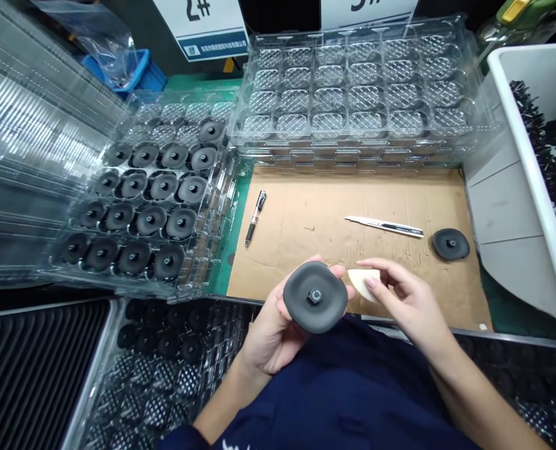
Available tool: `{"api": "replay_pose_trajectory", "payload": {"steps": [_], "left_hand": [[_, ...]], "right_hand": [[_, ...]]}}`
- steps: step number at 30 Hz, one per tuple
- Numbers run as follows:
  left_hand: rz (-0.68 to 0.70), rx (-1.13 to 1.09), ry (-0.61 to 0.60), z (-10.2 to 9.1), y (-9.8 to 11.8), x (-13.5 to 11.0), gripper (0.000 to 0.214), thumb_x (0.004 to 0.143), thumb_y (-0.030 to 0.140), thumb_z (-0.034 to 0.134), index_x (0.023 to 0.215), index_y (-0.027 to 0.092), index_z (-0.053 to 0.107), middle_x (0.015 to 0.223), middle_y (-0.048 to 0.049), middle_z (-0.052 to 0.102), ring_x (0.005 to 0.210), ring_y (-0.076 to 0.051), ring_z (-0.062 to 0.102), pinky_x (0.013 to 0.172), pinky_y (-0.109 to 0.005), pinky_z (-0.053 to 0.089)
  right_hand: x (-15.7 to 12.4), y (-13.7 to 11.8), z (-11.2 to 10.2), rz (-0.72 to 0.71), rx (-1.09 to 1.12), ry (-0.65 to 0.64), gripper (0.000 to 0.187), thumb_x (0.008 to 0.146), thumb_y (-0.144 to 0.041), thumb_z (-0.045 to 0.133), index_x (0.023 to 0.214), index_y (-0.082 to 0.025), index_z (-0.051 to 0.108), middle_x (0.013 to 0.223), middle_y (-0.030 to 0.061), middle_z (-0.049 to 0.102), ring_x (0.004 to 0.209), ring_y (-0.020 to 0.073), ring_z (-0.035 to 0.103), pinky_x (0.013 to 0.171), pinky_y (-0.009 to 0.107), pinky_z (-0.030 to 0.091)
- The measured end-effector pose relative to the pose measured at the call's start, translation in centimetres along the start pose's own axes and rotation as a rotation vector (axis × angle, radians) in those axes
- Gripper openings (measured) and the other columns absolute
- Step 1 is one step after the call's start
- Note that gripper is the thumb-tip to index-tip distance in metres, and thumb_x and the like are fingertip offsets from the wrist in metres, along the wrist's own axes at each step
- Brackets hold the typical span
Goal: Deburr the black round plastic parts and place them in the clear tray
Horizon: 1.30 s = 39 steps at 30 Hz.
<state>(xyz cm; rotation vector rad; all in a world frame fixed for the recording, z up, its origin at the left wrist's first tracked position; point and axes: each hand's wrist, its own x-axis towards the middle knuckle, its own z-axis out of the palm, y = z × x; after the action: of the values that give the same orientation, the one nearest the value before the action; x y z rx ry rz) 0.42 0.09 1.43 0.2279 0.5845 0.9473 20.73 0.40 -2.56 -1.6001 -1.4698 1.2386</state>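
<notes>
My left hand is closed around a black rounded-square plastic part with a small round stub at its centre, stub side facing up. Between the thumb and fingers of my right hand is a cream wedge-shaped pad, perhaps a sponge. The pad's tip points at the edge of the black part, with a small gap between them. Another black part of the same kind lies on the cardboard at the right.
A craft knife and a pen lie on the cardboard. Clear trays are stacked behind it. To the left, a tray holds several black parts. A white bin with small black pieces stands at the right.
</notes>
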Motion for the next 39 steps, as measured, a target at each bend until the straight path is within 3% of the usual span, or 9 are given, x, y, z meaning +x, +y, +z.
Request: {"api": "replay_pose_trajectory", "payload": {"steps": [7, 11, 15, 20, 25, 29, 32, 36, 39], "left_hand": [[-0.04, 0.05, 0.118, 0.5, -0.2, 0.1, 0.053, 0.065, 0.038, 0.077, 0.114, 0.026, 0.06, 0.12, -0.0067, 0.061, 0.102, -0.027, 0.062, 0.092, -0.036, 0.047], [0.024, 0.141, 0.201, -0.5, -0.8, 0.2, 0.05, 0.069, 0.027, 0.076, 0.116, 0.024, 0.06, 0.112, -0.0043, 0.065, 0.098, -0.019, 0.062, 0.081, -0.023, 0.05], [0.073, 0.112, 0.199, -1.5, -0.9, 0.0, 0.049, 0.075, 0.03, 0.071, 0.121, 0.024, 0.057, 0.116, -0.005, 0.063, 0.097, -0.017, 0.062, 0.087, -0.023, 0.049], [0.105, 0.112, 0.227, -2.3, -0.8, 0.0, 0.05, 0.073, 0.027, 0.073, 0.12, 0.022, 0.058, 0.108, -0.0045, 0.066, 0.095, -0.014, 0.062, 0.079, -0.017, 0.049], [0.035, 0.015, 0.184, -3.2, -0.6, -0.9, 0.057, 0.069, 0.033, 0.075, 0.121, 0.023, 0.057, 0.129, -0.0108, 0.055, 0.11, -0.028, 0.058, 0.096, -0.033, 0.044], [0.023, -0.06, 0.173, -4.0, -0.4, -1.7, 0.05, 0.072, 0.034, 0.072, 0.119, 0.024, 0.057, 0.126, -0.0097, 0.058, 0.11, -0.029, 0.058, 0.093, -0.034, 0.046], [0.014, -0.09, 0.161, -4.1, -0.4, -1.7, 0.048, 0.074, 0.032, 0.07, 0.119, 0.023, 0.057, 0.124, -0.0094, 0.059, 0.108, -0.029, 0.059, 0.092, -0.035, 0.047], [0.023, -0.099, 0.134, -4.0, -0.5, -1.1, 0.048, 0.071, 0.029, 0.074, 0.116, 0.021, 0.06, 0.118, -0.0085, 0.063, 0.102, -0.026, 0.062, 0.088, -0.033, 0.05], [0.058, -0.065, 0.152, -4.3, -0.5, -1.0, 0.049, 0.067, 0.025, 0.077, 0.112, 0.018, 0.062, 0.108, -0.0072, 0.067, 0.096, -0.019, 0.063, 0.084, -0.023, 0.05]], "right_hand": [[0.1, -4.8, -0.6, -0.336, -0.147, 0.206, 0.023, 0.085, -0.019, 0.056, 0.106, -0.025, 0.062, 0.094, 0.0015, 0.064, 0.073, 0.0137, 0.053, 0.067, 0.028, 0.043], [0.9, -7.2, 0.2, -0.7, -0.243, 0.054, 0.03, 0.085, -0.012, 0.054, 0.112, -0.023, 0.059, 0.102, 0.0025, 0.067, 0.083, 0.0164, 0.057, 0.074, 0.032, 0.042], [1.6, -7.4, 0.8, -0.54, -0.441, -0.013, 0.02, 0.087, -0.015, 0.052, 0.102, -0.021, 0.064, 0.09, 0.0023, 0.068, 0.079, 0.0174, 0.055, 0.074, 0.034, 0.038], [3.1, -6.9, 1.7, -0.612, -0.322, -0.081, 0.024, 0.089, -0.014, 0.049, 0.107, -0.024, 0.063, 0.098, 0.0011, 0.068, 0.081, 0.0146, 0.055, 0.075, 0.031, 0.037], [5.7, -2.4, 2.0, -0.321, -0.314, -0.146, 0.015, 0.086, -0.024, 0.056, 0.094, -0.023, 0.068, 0.082, 0.0002, 0.068, 0.068, 0.0124, 0.054, 0.068, 0.027, 0.04], [5.0, 1.7, 3.2, -0.189, -0.252, -0.144, 0.02, 0.088, -0.026, 0.05, 0.094, -0.019, 0.068, 0.088, 0.0038, 0.069, 0.07, 0.0132, 0.057, 0.067, 0.027, 0.044], [3.8, 1.1, 3.6, -0.171, -0.268, -0.147, 0.021, 0.088, -0.027, 0.049, 0.093, -0.018, 0.067, 0.084, 0.0037, 0.068, 0.064, 0.0121, 0.056, 0.061, 0.026, 0.044], [3.2, -4.2, 3.5, -0.36, -0.247, -0.041, 0.02, 0.089, -0.024, 0.05, 0.104, -0.023, 0.063, 0.094, 0.0026, 0.067, 0.07, 0.0117, 0.055, 0.066, 0.027, 0.043], [4.3, -6.7, 3.5, -0.662, -0.309, -0.168, 0.024, 0.089, -0.02, 0.049, 0.109, -0.023, 0.062, 0.093, 0.0027, 0.067, 0.077, 0.0129, 0.056, 0.072, 0.029, 0.04]]}}
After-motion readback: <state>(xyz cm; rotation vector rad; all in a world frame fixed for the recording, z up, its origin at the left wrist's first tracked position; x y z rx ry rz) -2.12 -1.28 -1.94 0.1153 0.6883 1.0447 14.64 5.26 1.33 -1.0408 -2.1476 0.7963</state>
